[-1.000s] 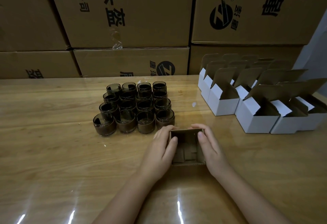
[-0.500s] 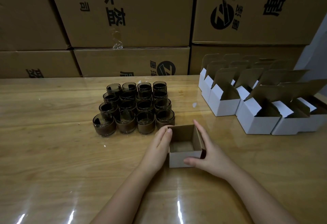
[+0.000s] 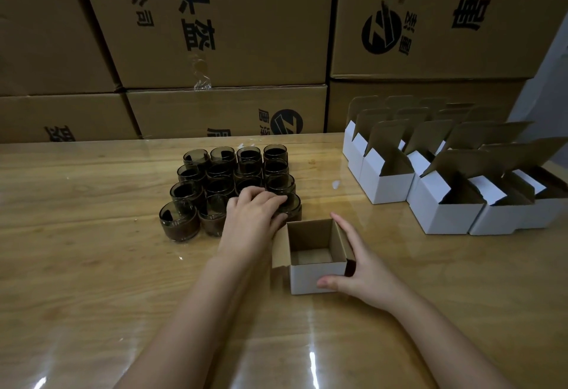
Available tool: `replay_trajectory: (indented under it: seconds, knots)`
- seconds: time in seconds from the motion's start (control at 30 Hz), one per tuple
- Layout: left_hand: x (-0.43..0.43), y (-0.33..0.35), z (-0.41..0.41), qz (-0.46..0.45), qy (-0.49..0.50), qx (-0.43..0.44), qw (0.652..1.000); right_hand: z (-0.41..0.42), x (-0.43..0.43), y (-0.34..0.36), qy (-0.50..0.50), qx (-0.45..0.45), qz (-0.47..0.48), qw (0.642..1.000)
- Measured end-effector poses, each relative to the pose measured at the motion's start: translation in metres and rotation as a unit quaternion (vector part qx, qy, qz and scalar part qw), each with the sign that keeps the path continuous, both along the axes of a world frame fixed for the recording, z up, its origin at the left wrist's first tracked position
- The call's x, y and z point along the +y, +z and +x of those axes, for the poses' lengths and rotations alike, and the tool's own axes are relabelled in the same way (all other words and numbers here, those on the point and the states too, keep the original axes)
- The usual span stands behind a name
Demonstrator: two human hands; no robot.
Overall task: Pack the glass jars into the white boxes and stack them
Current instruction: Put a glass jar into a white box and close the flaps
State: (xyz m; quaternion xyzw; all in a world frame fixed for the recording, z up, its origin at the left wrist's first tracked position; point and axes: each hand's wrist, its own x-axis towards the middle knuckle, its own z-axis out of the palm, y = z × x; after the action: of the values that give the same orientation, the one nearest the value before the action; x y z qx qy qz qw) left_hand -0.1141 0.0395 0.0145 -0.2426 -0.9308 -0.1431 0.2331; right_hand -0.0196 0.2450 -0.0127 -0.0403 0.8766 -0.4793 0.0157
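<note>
- Curling over the right end of the front row of jars, the left hand (image 3: pixel 252 216) lies with its fingers bent down onto the rims and its thumb toward the box; I cannot tell whether it has a firm grip on 1 jar.
- The right hand (image 3: pixel 359 268) holds the open white box (image 3: pixel 310 278), thumb on the front wall and fingers straight along the right wall.
- That box stands upright on the wooden table (image 3: pixel 92 265), top open and nothing inside, just in front of the jars.
- The dark glass jars (image 3: pixel 190 191) stand close together in 4 rows at mid-table.
- More white boxes (image 3: pixel 387 185) stand at the right with lids raised, well apart from the jars.
- Brown printed cartons (image 3: pixel 230 35) are stacked behind the table.
</note>
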Motion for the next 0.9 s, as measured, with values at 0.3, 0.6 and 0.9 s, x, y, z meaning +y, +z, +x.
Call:
replay_trajectory:
  seconds: [0.3,0.6,0.9]
  knots:
    - [-0.002,0.009,-0.008,-0.044,-0.060,-0.015,0.997,0.001,0.001,0.001,-0.004,0.003,0.027,1.000]
    - [-0.011,0.068,0.013,0.147,-0.100,0.033,0.984,0.001,0.000,0.002,-0.007,0.007,0.040,0.999]
    - [0.002,0.054,0.040,0.303,-0.136,-0.217,0.918,-0.002,-0.002,-0.003,-0.032,0.027,0.028,0.999]
